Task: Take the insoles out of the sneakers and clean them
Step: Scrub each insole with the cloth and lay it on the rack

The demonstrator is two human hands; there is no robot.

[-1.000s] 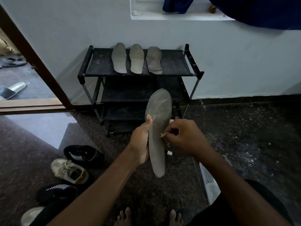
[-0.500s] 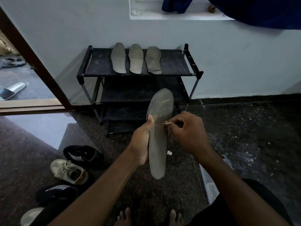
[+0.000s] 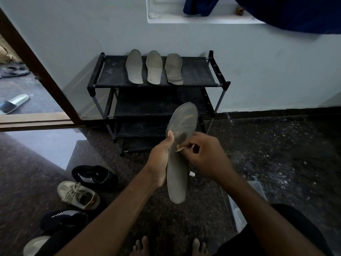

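A grey insole (image 3: pixel 180 163) stands nearly upright in front of me, toe end up. My left hand (image 3: pixel 161 159) grips its left edge, thumb on the face. My right hand (image 3: pixel 204 156) pinches a small tan scrap, perhaps a cloth or brush (image 3: pixel 179 148), against the insole's middle. Three grey insoles (image 3: pixel 154 68) lie side by side on the top shelf of a black shoe rack (image 3: pixel 195 74). On the floor at lower left sit a black sneaker (image 3: pixel 94 176), a beige sneaker (image 3: pixel 77 195) and another black sneaker (image 3: pixel 62 218).
A clear plastic tub (image 3: pixel 238 211) stands on the floor at my right, partly behind my forearm. A small white cap (image 3: pixel 191 174) lies near the insole. An open doorway (image 3: pixel 22 89) with sandals beyond is at the left. My bare feet (image 3: pixel 166 246) show at the bottom.
My right hand with the tan scrap has slid up along the insole from its lower middle. The insole has tilted slightly right. My left hand keeps its grip.
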